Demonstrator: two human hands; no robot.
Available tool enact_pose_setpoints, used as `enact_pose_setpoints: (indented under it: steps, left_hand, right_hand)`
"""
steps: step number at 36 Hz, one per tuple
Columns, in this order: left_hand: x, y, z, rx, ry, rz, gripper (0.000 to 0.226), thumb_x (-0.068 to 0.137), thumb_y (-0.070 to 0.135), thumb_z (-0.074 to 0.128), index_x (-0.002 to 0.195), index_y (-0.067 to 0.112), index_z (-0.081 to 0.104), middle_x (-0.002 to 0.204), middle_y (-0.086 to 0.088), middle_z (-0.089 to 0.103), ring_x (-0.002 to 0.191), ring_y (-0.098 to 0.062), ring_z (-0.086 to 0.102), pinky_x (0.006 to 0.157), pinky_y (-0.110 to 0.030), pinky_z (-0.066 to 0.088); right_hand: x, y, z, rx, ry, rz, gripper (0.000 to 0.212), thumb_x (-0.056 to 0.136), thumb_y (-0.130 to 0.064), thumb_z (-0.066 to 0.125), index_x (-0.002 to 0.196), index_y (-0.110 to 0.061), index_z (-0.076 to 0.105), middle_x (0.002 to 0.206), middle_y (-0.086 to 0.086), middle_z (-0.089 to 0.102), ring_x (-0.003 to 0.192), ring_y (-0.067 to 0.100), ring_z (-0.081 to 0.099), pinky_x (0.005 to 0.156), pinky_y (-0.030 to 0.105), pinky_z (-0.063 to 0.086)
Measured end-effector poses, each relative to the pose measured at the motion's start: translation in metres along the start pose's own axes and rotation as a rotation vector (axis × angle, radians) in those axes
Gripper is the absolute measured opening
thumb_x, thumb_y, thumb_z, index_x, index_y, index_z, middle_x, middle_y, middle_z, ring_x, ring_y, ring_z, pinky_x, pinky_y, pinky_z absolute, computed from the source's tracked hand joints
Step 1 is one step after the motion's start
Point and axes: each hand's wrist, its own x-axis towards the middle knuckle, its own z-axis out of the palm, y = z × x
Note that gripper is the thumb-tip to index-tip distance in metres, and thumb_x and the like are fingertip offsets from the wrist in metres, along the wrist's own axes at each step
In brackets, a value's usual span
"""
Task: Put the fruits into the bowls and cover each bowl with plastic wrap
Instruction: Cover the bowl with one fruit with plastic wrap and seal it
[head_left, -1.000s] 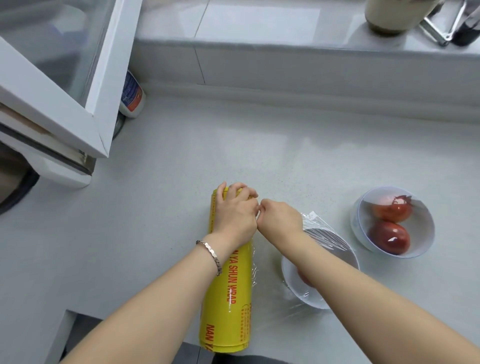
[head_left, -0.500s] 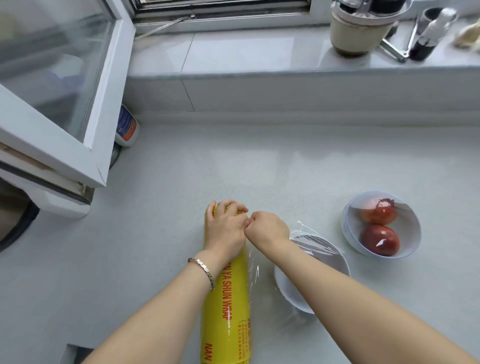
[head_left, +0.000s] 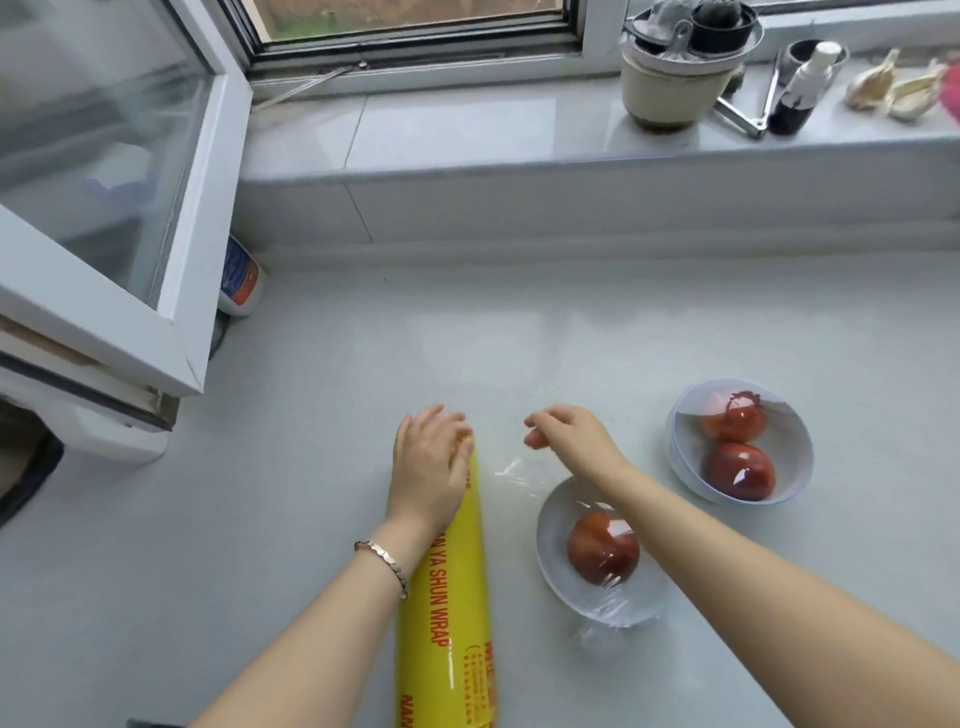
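Half a second ago the two hands met at the far end of the roll of plastic wrap (head_left: 454, 587). Now the right hand (head_left: 571, 441) has drawn away to the right of the roll, and a glinting strip of clear film (head_left: 511, 470) shows in the gap between them. The right forearm has also swung clear of the near bowl (head_left: 550, 551), so the red fruit (head_left: 602, 548) in it is in plain sight.

The left hand (head_left: 431, 457) lies palm down on the far end of the roll, fingers curled over it and holding it against the counter (head_left: 285, 519). A bracelet (head_left: 382, 564) sits on that wrist. The right hand hovers palm down, just right of the roll's far end, fingers bent and fingertips drawn together. The film is too clear to tell whether it is caught in that pinch.

The roll lies lengthwise, its near end running out of view. The near bowl stands just right of it, and the film over it crinkles at its near edge. Farther right of the roll, apart from the first bowl, a second bowl (head_left: 680, 441) holds two red fruits (head_left: 732, 421) under glossy film.

Far left of the roll hangs an open window sash (head_left: 192, 234), with a labelled bottle (head_left: 241, 278) tucked behind its edge. On the sill well beyond the roll stand a beige pot (head_left: 670, 88), a dark bottle (head_left: 800, 88) and some garlic (head_left: 872, 85).
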Motion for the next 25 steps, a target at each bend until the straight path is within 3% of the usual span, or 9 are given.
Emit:
enact_pose_setpoints:
  steps: [4, 7, 10, 12, 15, 19, 25]
  left_hand:
    - [-0.01, 0.001, -0.001, 0.087, 0.129, -0.082, 0.048, 0.087, 0.041, 0.038, 0.109, 0.006, 0.062, 0.126, -0.018, 0.055, 0.123, -0.037, 0.044, 0.106, -0.047, 0.031]
    - [-0.022, 0.009, -0.003, 0.0, 0.126, -0.213, 0.038, 0.093, 0.032, 0.048, 0.12, 0.007, 0.056, 0.138, -0.015, 0.044, 0.13, -0.033, 0.036, 0.109, -0.043, 0.027]
    - [-0.033, 0.012, -0.003, 0.02, 0.076, -0.265, 0.052, 0.093, 0.04, 0.044, 0.136, 0.01, 0.041, 0.149, -0.015, 0.027, 0.137, -0.033, 0.026, 0.11, -0.041, 0.025]
    - [-0.037, 0.016, -0.003, 0.062, -0.004, -0.365, 0.072, 0.089, 0.05, 0.049, 0.146, 0.016, 0.02, 0.153, -0.015, 0.015, 0.139, -0.034, 0.021, 0.109, -0.042, 0.027]
    - [-0.038, 0.021, -0.006, 0.041, -0.088, -0.564, 0.099, 0.077, 0.064, 0.056, 0.148, 0.024, 0.0, 0.147, -0.017, 0.025, 0.13, -0.037, 0.035, 0.1, -0.045, 0.037]
    - [-0.029, 0.018, -0.007, -0.053, -0.102, -0.688, 0.107, 0.07, 0.065, 0.064, 0.147, 0.025, 0.001, 0.137, -0.019, 0.04, 0.122, -0.038, 0.045, 0.097, -0.045, 0.04]
    - [-0.032, 0.011, -0.009, -0.319, -0.07, -0.635, 0.094, 0.072, 0.048, 0.073, 0.145, 0.026, 0.018, 0.142, -0.005, 0.043, 0.122, -0.027, 0.048, 0.09, -0.03, 0.039]
  right_hand:
    - [-0.016, 0.004, 0.006, -0.336, -0.035, -0.221, 0.031, 0.089, -0.024, 0.052, 0.117, -0.014, 0.057, 0.115, 0.002, 0.058, 0.111, 0.015, 0.051, 0.095, 0.023, 0.034]
    - [-0.023, 0.011, 0.025, -0.564, -0.178, -0.367, 0.039, 0.09, -0.031, 0.051, 0.126, -0.015, 0.052, 0.132, 0.004, 0.05, 0.127, 0.017, 0.041, 0.107, 0.026, 0.027]
    - [-0.022, 0.018, 0.039, -0.683, -0.226, -0.346, 0.036, 0.093, -0.035, 0.046, 0.122, -0.015, 0.055, 0.127, 0.008, 0.054, 0.123, 0.023, 0.044, 0.105, 0.035, 0.033]
    - [-0.022, 0.021, 0.043, -0.732, -0.18, -0.334, 0.034, 0.094, -0.035, 0.043, 0.11, -0.011, 0.061, 0.118, 0.011, 0.058, 0.114, 0.027, 0.05, 0.097, 0.037, 0.038]
    - [-0.022, 0.022, 0.044, -0.735, -0.139, -0.351, 0.038, 0.096, -0.033, 0.04, 0.096, -0.005, 0.065, 0.106, 0.015, 0.061, 0.103, 0.031, 0.054, 0.088, 0.04, 0.041]
    - [-0.025, 0.021, 0.043, -0.703, -0.139, -0.354, 0.038, 0.096, -0.033, 0.04, 0.089, -0.005, 0.064, 0.099, 0.014, 0.061, 0.095, 0.032, 0.056, 0.08, 0.038, 0.043]
    - [-0.03, 0.016, 0.041, -0.675, -0.125, -0.292, 0.033, 0.091, -0.034, 0.045, 0.081, -0.009, 0.065, 0.091, 0.01, 0.066, 0.09, 0.029, 0.058, 0.073, 0.035, 0.044]
